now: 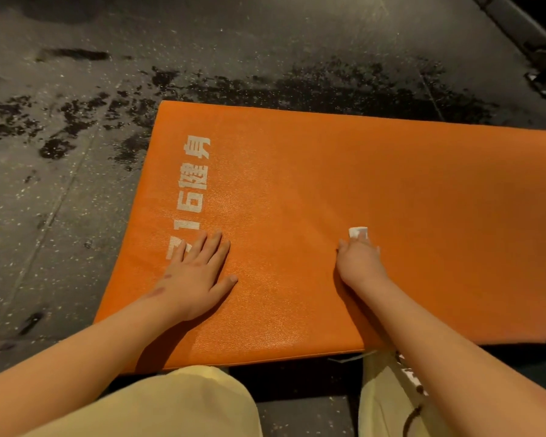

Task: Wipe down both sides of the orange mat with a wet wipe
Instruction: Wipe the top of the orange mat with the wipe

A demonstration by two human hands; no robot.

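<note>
The orange mat [344, 171] lies flat on the floor in front of me, with white printed characters running along its left end. My left hand [199, 272] rests flat on the mat near its front left, fingers straight and spread over the lowest characters. My right hand [358, 263] is on the mat further right, fingers curled round a small folded white wet wipe [358, 232] that pokes out beyond the fingertips and touches the mat.
The dark speckled rubber floor [60, 184] has damp dark patches behind and left of the mat. A black metal equipment frame [527, 39] crosses the far right corner. My knees in pale yellow trousers [177, 405] sit at the mat's front edge.
</note>
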